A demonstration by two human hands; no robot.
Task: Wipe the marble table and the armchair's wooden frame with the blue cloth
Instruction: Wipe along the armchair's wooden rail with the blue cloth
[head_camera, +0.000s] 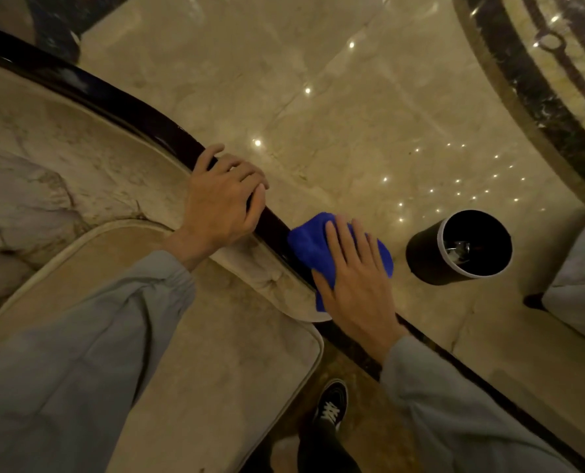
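Observation:
The armchair's dark wooden frame runs as a glossy curved rail from the upper left down to the middle. My left hand is curled over the rail, fingers wrapped on its outer side. Just below and to the right, the blue cloth lies bunched on the rail. My right hand presses flat on the cloth, fingers spread and pointing up the rail. The chair's beige padded back and seat cushion lie to the left. No marble table top can be told apart in this view.
A black round bin with a pale rim stands on the glossy marble floor right of the cloth. Another upholstered seat is at the right edge. My shoe shows at the bottom, beside a dark floor band.

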